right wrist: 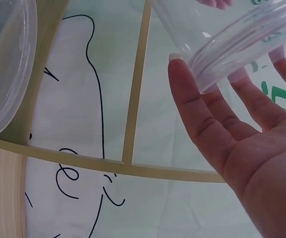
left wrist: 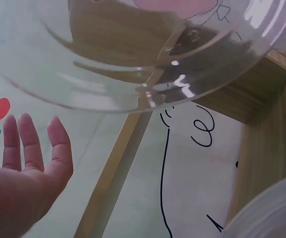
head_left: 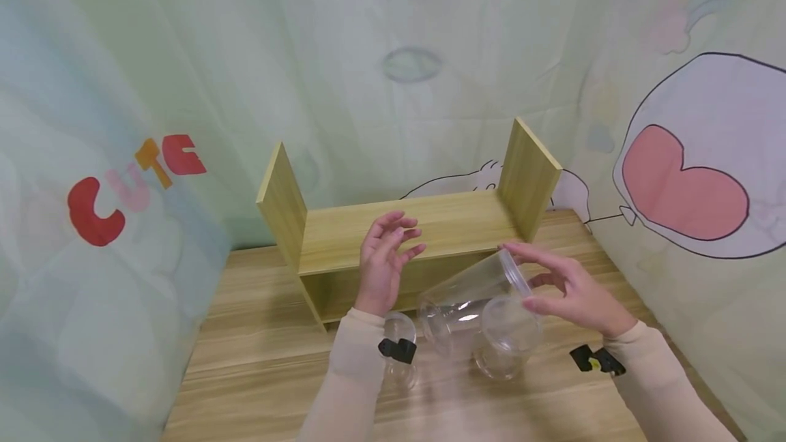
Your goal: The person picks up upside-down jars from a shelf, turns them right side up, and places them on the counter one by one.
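Observation:
A large clear plastic jar is tilted above the table, its rimmed end to the upper right. My right hand grips that rimmed end, and in the right wrist view the fingers lie against the rim. My left hand is raised to the left of the jar with fingers apart, holding nothing. In the left wrist view the jar's round end appears above and right of the left hand. Below stand a second clear container and a smaller one, partly behind the left wrist.
A light wooden shelf with two upright side panels stands at the back of the wood-grain table. Its lower compartment faces forward behind the jars. A printed curtain hangs behind and at both sides.

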The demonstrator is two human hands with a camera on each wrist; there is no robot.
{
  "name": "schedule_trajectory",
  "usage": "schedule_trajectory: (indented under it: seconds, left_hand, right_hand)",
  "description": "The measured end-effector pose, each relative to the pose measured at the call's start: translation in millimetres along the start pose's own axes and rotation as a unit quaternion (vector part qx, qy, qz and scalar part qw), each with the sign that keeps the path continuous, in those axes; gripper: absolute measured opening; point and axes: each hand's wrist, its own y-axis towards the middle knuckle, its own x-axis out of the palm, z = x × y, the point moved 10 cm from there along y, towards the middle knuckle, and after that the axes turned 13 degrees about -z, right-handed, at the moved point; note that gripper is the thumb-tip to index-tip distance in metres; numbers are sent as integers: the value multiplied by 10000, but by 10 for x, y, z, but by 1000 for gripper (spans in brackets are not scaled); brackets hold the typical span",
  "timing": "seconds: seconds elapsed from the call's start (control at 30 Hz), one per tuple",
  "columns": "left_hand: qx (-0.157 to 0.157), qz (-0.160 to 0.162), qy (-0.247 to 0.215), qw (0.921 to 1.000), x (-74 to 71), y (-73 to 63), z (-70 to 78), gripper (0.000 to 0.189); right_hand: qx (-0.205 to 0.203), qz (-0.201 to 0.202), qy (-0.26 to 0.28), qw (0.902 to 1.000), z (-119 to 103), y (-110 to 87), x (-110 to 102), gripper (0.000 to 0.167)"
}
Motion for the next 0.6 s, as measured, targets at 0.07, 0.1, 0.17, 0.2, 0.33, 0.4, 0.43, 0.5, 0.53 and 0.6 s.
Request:
schedule_trajectory:
  seconds: [0.07, 0.1, 0.17, 0.2, 0.33, 0.4, 0.43, 0.5, 0.53, 0.6]
  left_hand:
    - [1, -3, 19, 10000, -6, -6, -4, 23]
    - [4, -4, 33, 10000, -9, -8, -5, 22]
    - [11, 2, 52, 10000, -14, -8, -9, 22]
    - [11, 8, 64, 10000, -16, -10, -10, 22]
    - [-15, 35, 80, 10000, -27, -18, -23, 22]
    - [-27, 34, 91, 9999, -28, -21, -27, 23]
    - [-31, 32, 88, 10000, -29, -22, -31, 23]
    - [-39, 29, 86, 10000, -29, -23, -35, 23]
    - [-41, 31, 85, 10000, -30, -24, -37, 23]
    - [-43, 42, 82, 9999, -31, -25, -40, 23]
  right_hand:
    - [4, -66, -46, 10000, 9, 5, 33, 72]
    - [23, -111, -40, 9999, 17, 9, 54, 72]
    - [8, -223, -45, 9997, 11, 24, 92, 71]
    - [15, -276, -35, 9996, 11, 29, 113, 71]
    - [91, -438, -59, 9990, 13, 39, 205, 72]
    - [127, -480, -77, 9987, 14, 37, 246, 73]
    - [119, -495, -98, 9987, 11, 37, 263, 73]
    - [59, -509, -145, 9986, -3, 34, 288, 73]
    - [16, -511, -164, 9986, -10, 35, 295, 73]
    - [-66, -527, -184, 9984, -21, 36, 303, 73]
